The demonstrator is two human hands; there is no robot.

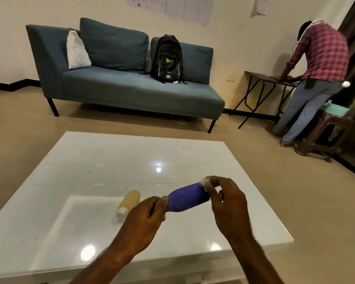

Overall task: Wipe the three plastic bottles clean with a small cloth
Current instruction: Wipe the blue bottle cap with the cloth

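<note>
The left hand [150,212] gripped the purple bottle [188,199] by its near end, above the white table [213,160]. It lay sideways, far end at the right hand [226,199], which pinched a small cloth [205,182] against it. A yellow bottle [129,202] lay behind.

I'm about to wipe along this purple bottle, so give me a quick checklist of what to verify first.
1. Purple bottle gripped by left hand at its near end: ok.
2. Cloth pinched in right hand against bottle's far end: ok.
3. Bottle lifted clear of white table: ok.
4. Yellow bottle lying within reach: ok.
5. Third bottle located: not ok, not visible.
6. Purple bottle's cap closed: cannot tell, hidden by hand.
</note>
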